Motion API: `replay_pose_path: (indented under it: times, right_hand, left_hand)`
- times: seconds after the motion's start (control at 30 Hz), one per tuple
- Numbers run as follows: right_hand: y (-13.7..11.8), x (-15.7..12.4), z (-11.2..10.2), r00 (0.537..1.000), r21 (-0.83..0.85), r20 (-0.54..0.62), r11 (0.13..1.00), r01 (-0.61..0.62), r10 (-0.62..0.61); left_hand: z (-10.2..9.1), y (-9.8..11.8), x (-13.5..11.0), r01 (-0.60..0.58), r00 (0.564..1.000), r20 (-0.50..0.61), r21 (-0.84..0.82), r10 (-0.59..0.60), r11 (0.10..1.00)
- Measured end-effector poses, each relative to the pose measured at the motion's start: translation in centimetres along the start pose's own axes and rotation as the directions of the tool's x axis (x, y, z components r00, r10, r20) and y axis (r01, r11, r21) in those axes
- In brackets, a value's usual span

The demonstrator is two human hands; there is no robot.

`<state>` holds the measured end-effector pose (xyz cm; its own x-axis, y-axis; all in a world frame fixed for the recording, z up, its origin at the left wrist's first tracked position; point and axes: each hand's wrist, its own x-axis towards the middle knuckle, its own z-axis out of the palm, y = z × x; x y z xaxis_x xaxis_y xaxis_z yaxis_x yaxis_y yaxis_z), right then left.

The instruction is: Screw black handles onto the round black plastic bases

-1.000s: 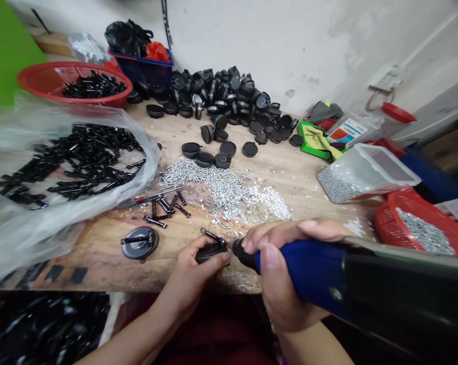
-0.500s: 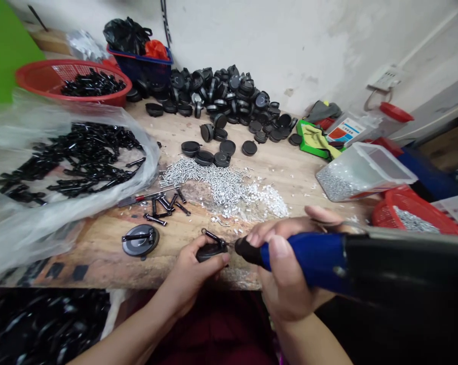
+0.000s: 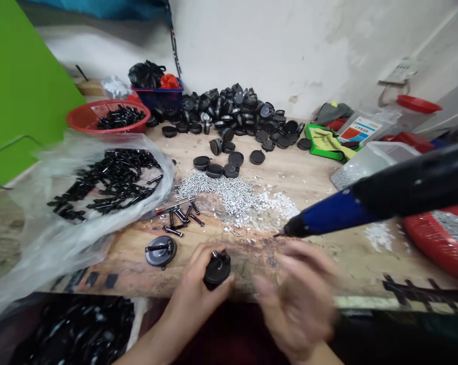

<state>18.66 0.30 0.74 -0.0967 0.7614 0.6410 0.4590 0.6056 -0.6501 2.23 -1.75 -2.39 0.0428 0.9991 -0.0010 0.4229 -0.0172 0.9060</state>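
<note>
Two hands sit at the front edge of a worn wooden bench (image 3: 312, 177). The left hand (image 3: 194, 289) curls its fingers round a black plastic cap (image 3: 217, 268), while the right hand (image 3: 295, 304), blurred, is spread open and holds nothing. Just beyond the right hand, a blue-and-black electric screwdriver (image 3: 335, 213) slants over the bench. Left of the left hand lies a second black cap (image 3: 160, 251), and farther out are small black pins (image 3: 181, 220), silver screws (image 3: 221, 187) and white bits (image 3: 278, 205). Beyond these, black caps (image 3: 232, 109) heap against a scuffed white wall (image 3: 274, 45). Far left, a plastic bag (image 3: 35, 218) holds black parts; far right sits a red basket (image 3: 437, 243).
</note>
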Motion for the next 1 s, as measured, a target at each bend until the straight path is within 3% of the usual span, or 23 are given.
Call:
replay_pose_path:
  times: [0.07,0.17,0.27,0.4,0.47,0.57,0.67,0.83,1.0]
  right_hand:
    - [0.1,-1.0,1.8,0.98,-0.015,0.2,1.0,-0.001,0.004]
    - [0.5,-1.3,4.1,0.896,-0.046,0.444,0.999,0.016,0.006]
    - [1.1,-1.2,5.6,0.868,-0.089,0.495,0.993,0.08,-0.026]
    - [1.4,-0.9,7.5,0.84,-0.117,0.538,0.979,0.165,-0.077]
    - [1.3,-0.7,8.5,0.808,-0.141,0.578,0.962,0.236,-0.113]
    - [0.8,0.0,9.5,0.747,-0.188,0.657,0.938,0.292,-0.101]
    - [0.6,0.8,9.7,0.716,-0.176,0.695,0.953,0.247,-0.057]
    - [1.3,2.0,8.2,0.685,-0.022,0.728,1.0,-0.01,0.023]
    - [2.6,3.4,5.5,0.721,-0.016,0.685,0.991,-0.13,0.106]
  left_hand:
    - [-0.5,-0.2,-0.4,-0.091,0.996,0.034,0.09,0.088,0.992]
    - [-1.0,-1.1,-1.0,-0.136,0.99,0.071,0.215,0.123,0.967]
    - [-1.9,-2.9,-1.3,-0.215,0.976,0.052,0.424,0.213,0.88]
    - [-3.3,-5.0,-0.8,-0.246,0.935,-0.003,0.712,0.353,0.658]
    - [-3.7,-5.4,-0.5,-0.222,0.928,0.0,0.802,0.372,0.555]
    - [-4.1,-5.9,-0.1,-0.173,0.936,-0.012,0.855,0.353,0.488]
    - [-4.4,-6.4,-0.1,-0.203,0.924,0.018,0.869,0.382,0.452]
    - [-5.2,-6.7,-0.2,-0.205,0.934,0.051,0.887,0.355,0.413]
    - [-6.0,-6.5,0.2,-0.244,0.944,0.136,0.899,0.299,0.363]
